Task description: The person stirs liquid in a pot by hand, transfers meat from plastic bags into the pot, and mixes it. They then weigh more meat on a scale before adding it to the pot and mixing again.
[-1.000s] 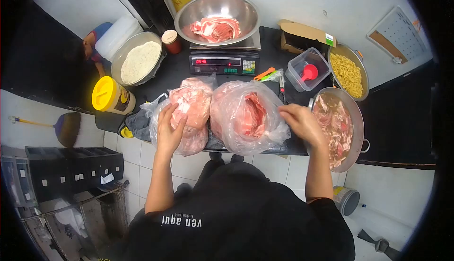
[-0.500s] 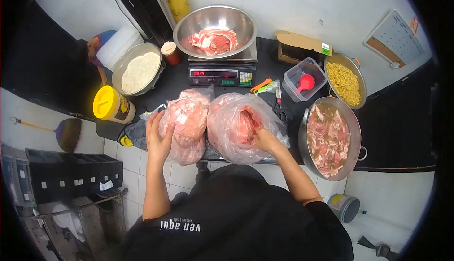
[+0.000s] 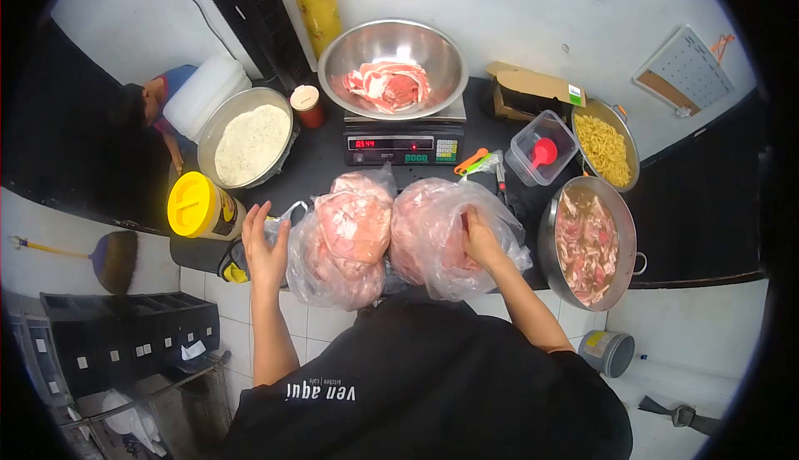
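Two clear plastic bags of raw meat lie at the front edge of the black table. My right hand [image 3: 481, 239] reaches into the mouth of the right bag [image 3: 424, 231]; its fingertips are hidden there by meat and plastic. Just left of the left bag [image 3: 349, 223], my left hand [image 3: 266, 243] is raised with its fingers apart, holding nothing. Behind the bags, a steel bowl [image 3: 333, 52] with sliced meat [image 3: 387, 85] rests on a digital scale [image 3: 404, 148] whose red display reads 0.544.
At the right stand a steel pan of meat in liquid [image 3: 634, 235], a bowl of yellow strips [image 3: 603, 148], a clear tub with a red scoop [image 3: 520, 156] and scissors [image 3: 500, 179]. At the left are a flour bowl [image 3: 250, 144] and a yellow-lidded tub [image 3: 196, 206]. Another person [image 3: 158, 106] is at the far left.
My left hand has moved away from the left bag, its fingers spread. My right hand is deeper in the right bag, whose opening now shows less meat. The view has shifted slightly.
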The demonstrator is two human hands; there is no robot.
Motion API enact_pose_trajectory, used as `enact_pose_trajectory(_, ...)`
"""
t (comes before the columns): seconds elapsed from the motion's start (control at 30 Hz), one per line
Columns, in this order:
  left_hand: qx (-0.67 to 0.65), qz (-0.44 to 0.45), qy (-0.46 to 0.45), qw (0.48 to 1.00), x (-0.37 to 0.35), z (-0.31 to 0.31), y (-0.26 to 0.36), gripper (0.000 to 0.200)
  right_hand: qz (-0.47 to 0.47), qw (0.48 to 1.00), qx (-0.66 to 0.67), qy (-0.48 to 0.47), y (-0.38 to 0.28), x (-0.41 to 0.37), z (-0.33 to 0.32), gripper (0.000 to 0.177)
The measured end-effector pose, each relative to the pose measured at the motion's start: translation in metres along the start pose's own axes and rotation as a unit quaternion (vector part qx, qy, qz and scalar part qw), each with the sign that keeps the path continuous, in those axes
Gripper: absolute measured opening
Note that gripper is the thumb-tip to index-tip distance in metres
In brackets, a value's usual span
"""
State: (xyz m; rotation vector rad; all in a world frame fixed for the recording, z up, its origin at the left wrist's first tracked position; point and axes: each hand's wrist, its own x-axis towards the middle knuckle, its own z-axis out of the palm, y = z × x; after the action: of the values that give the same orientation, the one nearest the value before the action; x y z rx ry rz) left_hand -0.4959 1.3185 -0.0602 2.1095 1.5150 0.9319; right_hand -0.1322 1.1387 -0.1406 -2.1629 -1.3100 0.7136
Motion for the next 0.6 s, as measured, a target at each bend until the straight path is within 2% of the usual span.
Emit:
enact_pose_trajectory(0.03, -0.003, -0.004, 0.002, 1.0, 0.004, -0.003, -0.01, 0.047, 0.015, 0.998, -0.067, 0.011, 0.003, 0.005, 0.005, 0.04)
enact_pose_trajectory(0.07, 0.0, -0.012, 0.011, 1.0, 0.008, -0.005, -0.02, 0.047, 0.015, 0.997, -0.071, 0.008, 0.007, 0.009, 0.012, 0.04)
enact_pose_trajectory(0.13, 0.003, -0.022, 0.021, 1.0, 0.015, -0.012, -0.034, 0.046, 0.002, 0.988, -0.133, 0.072, 0.012, 0.013, 0.021, 0.035)
enact_pose_trajectory(0.23, 0.03, -0.022, 0.011, 0.999, 0.028, -0.019, -0.047, 0.046, 0.016, 0.986, -0.148, 0.079, 0.015, 0.016, 0.022, 0.032)
enact_pose_trajectory(0.37, 0.009, 0.003, -0.011, 1.0, 0.05, -0.024, -0.05, 0.045, 0.099, 0.983, -0.147, 0.045, 0.017, 0.025, 0.013, 0.027)
enact_pose_trajectory(0.43, -0.026, 0.031, -0.006, 0.999, 0.06, -0.025, -0.065, 0.044, 0.094, 0.983, -0.119, 0.103, 0.014, 0.026, 0.006, 0.023)
enact_pose_trajectory(0.47, -0.032, 0.031, -0.008, 0.999, 0.064, -0.026, -0.066, 0.043, 0.105, 0.981, -0.118, 0.114, 0.025, 0.031, 0.007, 0.023)
enact_pose_trajectory(0.53, -0.02, 0.035, -0.018, 0.999, 0.071, -0.028, -0.07, 0.043, 0.057, 0.986, -0.086, 0.13, 0.043, 0.039, 0.011, 0.021)
enact_pose_trajectory(0.6, -0.018, 0.038, -0.031, 0.999, 0.076, -0.026, -0.07, 0.043, 0.074, 0.985, -0.09, 0.125, 0.05, 0.037, 0.01, 0.022)
